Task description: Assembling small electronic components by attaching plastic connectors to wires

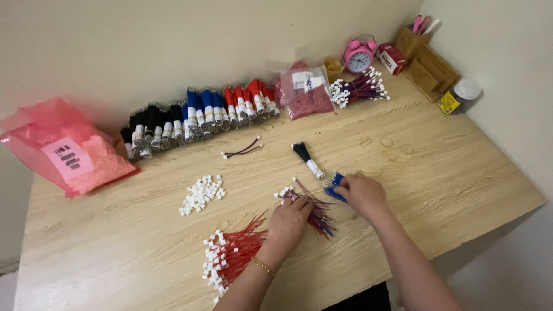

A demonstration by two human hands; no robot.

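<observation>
— What is the left hand (290, 220) doing?
— It is pinching the red-and-blue wire bundle (314, 208) near the table's (438, 173) near edge.
— And the right hand (362, 193)?
— It is gripping blue wires (334, 187), just right of that bundle.

1. The right hand (363, 194) covers most of the blue wire bundle (333, 185)
2. The left hand (289, 222) hides part of the red-and-blue wires (318, 214)
3. The table (449, 173) is cut off at its near left corner

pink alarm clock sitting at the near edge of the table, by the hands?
No. The pink alarm clock stands at the far edge of the wooden table, against the wall, well away from both hands.
</observation>
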